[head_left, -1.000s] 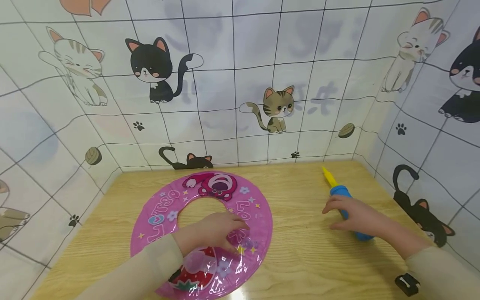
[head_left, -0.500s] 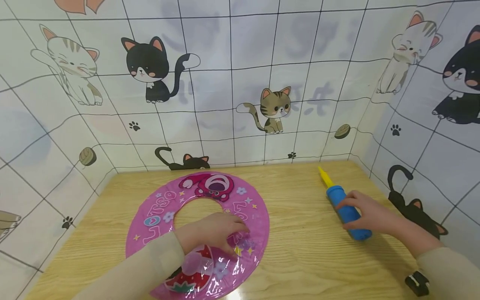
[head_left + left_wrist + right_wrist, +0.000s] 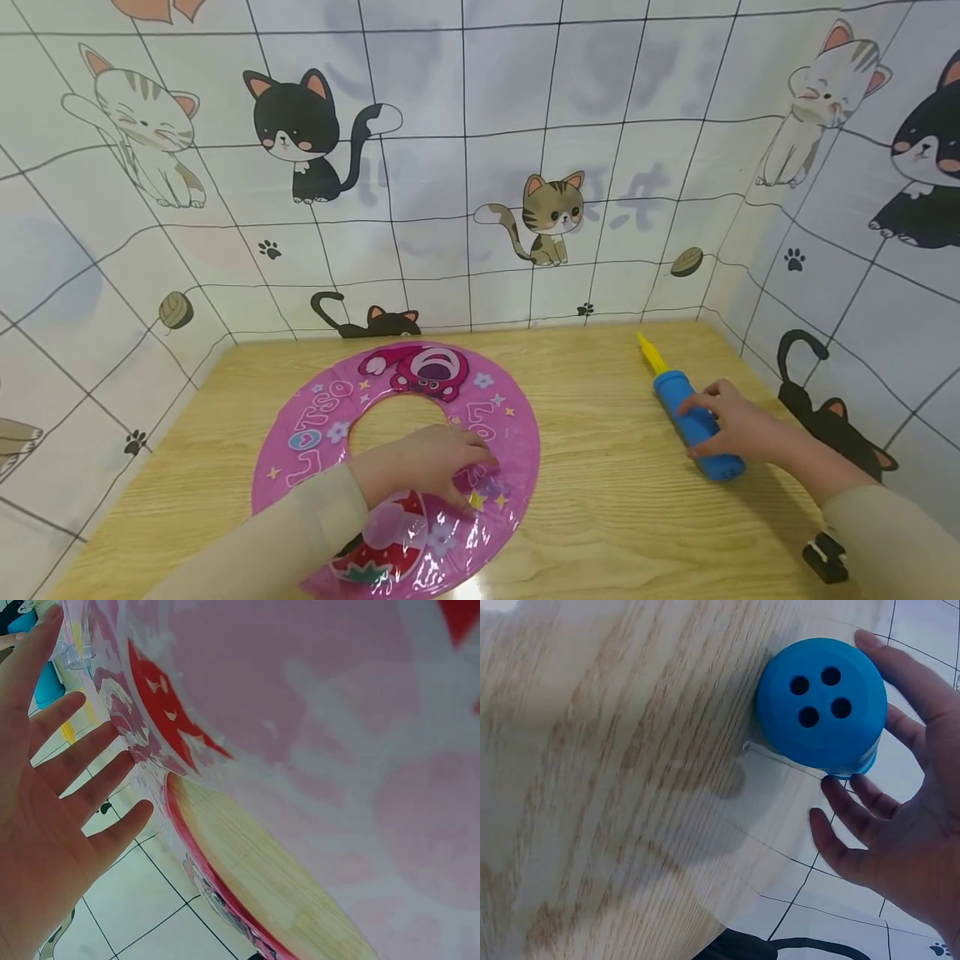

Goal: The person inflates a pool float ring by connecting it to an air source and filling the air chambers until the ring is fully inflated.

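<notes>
Right wrist view shows the pump's [image 3: 821,701] four holes [image 3: 841,708], head perhaps faintly.

Pink ring [image 3: 513,433], L; blue pump [image 3: 699,429], R

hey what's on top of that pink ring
Over the pink ring lie the left hand and its beige sleeve. In the head view, they hide part of the ring's print.

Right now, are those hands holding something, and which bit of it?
The right hand is at the blue pump's barrel, its grip unclear. The left hand, over the pink ring, holds nothing.
</notes>
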`<state>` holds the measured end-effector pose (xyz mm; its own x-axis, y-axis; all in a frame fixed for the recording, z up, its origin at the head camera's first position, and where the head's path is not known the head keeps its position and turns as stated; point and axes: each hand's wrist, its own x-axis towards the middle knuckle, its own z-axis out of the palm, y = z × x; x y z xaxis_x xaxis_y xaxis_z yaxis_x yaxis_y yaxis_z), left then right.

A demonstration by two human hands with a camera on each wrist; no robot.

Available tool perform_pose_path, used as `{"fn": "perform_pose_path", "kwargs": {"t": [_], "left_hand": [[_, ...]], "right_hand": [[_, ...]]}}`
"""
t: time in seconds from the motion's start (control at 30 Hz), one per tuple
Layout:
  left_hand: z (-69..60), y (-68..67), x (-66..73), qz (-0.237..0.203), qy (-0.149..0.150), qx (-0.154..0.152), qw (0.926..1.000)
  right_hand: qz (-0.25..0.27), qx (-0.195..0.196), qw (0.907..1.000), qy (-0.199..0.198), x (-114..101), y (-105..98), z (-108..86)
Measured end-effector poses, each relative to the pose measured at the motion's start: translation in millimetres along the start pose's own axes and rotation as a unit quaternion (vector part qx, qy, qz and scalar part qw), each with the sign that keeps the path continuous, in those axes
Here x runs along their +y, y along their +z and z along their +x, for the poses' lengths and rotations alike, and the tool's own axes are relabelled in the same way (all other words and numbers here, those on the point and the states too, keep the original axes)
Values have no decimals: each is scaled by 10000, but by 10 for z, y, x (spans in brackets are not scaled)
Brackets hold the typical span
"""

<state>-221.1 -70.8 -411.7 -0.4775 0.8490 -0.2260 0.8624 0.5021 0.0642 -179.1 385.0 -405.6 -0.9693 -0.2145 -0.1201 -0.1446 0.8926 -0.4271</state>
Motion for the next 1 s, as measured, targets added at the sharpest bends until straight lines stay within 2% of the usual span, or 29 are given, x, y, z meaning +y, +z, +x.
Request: {"fn": "perform_pose_path", "kwargs": {"t": [0.4, 0.8, 1.0], "left_hand": [[10, 40, -25, -26, 30, 37, 10000], [-23, 6, 1, -103, 62, 57, 9999], [-38, -13, 12, -150, 52, 41, 9999]], "right_hand": [[-115, -587, 9981, 144, 2, 11, 41], [-154, -826, 9964, 70, -29, -12, 12], [21, -894, 9957, -226, -84, -22, -20]]}}
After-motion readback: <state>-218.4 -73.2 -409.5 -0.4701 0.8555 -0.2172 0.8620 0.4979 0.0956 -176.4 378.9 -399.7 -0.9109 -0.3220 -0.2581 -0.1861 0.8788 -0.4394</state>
